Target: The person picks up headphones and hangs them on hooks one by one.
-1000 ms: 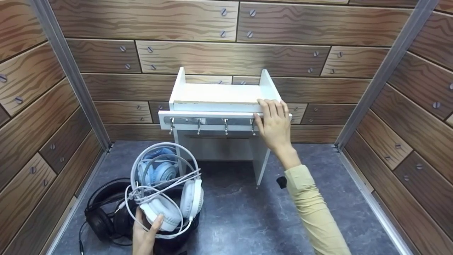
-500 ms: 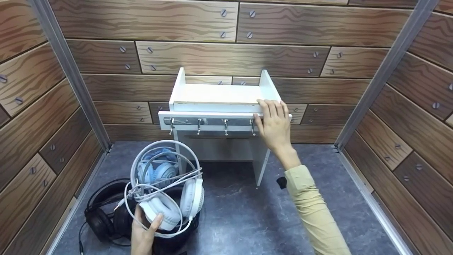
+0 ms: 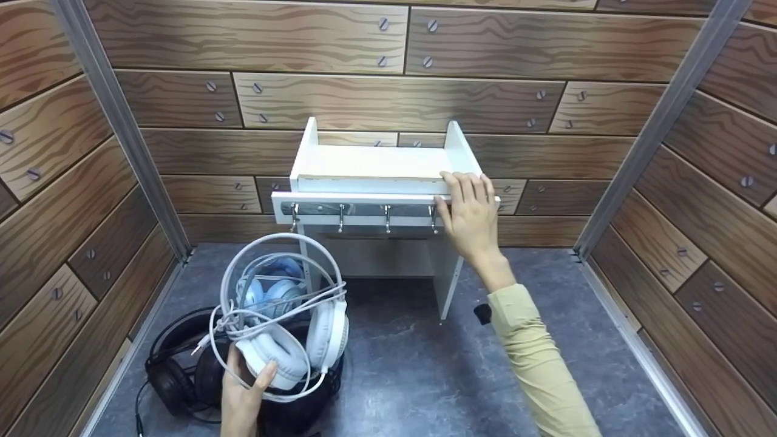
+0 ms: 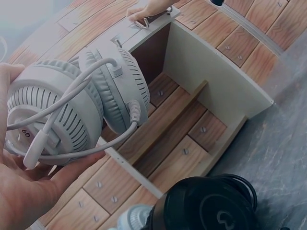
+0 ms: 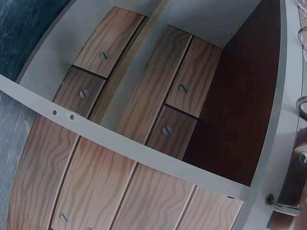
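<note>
White headphones point(image 3: 328, 334) hang in the air at lower left. My left hand point(image 3: 240, 400) holds them by one ear cup, thumb on one side and fingers on the other. Their cable is looped across the headband, with the plug loose at the left. A white shelf unit point(image 3: 376, 161) stands against the back wall, with a rail point(image 3: 364, 197) of several metal hooks along its front. My right hand point(image 3: 470, 221) rests on the rail's right end, fingers over its top. The right wrist view shows the unit's side and hooks, without the hand.
Black headphones point(image 3: 167, 385) lie on the floor at left. Blue headphones point(image 3: 282, 294) sit behind the white ones, partly covered. Another dark pair point(image 3: 291, 416) lies beneath them. A small black object point(image 3: 482, 312) is beside the right sleeve. Wood-patterned walls enclose three sides.
My left hand has moved slightly left and up with the white headphones, whose headband now stands higher, closer to the rail. The right hand has stayed on the rail.
</note>
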Available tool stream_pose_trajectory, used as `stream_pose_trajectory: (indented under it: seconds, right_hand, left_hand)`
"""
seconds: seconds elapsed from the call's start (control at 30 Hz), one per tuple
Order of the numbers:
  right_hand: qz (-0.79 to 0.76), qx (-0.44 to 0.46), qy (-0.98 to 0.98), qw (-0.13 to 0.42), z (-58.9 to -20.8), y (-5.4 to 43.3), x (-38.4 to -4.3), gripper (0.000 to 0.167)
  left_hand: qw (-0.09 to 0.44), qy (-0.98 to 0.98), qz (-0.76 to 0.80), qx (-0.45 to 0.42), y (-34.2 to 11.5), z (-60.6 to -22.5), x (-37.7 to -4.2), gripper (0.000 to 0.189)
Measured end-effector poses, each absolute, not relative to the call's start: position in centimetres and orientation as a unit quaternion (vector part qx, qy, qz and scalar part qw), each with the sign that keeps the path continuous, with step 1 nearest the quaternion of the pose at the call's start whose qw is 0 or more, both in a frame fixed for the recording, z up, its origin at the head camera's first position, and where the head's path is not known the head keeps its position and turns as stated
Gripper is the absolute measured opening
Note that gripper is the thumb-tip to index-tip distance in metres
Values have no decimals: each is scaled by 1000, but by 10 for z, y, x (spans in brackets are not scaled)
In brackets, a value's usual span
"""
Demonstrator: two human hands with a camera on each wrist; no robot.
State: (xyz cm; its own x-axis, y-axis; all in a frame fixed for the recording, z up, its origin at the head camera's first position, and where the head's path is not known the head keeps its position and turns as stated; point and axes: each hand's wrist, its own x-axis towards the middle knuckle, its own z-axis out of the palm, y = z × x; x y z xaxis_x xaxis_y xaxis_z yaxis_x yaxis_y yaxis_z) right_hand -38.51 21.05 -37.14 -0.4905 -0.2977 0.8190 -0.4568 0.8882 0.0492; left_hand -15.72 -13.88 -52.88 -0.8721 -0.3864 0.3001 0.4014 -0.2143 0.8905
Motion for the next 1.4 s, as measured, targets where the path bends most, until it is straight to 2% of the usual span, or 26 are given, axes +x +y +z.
stream_pose_trajectory:
  seconds: [0.2, 1.03, 1.4]
  right_hand:
    - [89, 222, -857, 456, -371, 211, -386, 46]
    - [87, 218, -862, 449, -370, 210, -383, 47]
    - [85, 219, -861, 451, -370, 211, -384, 46]
  left_hand:
    - [255, -592, -765, -5, -140, -524, -162, 67]
    - [206, -650, -730, 39, -145, -531, -188, 83]
    - [196, -665, -720, -5, -166, -541, -202, 84]
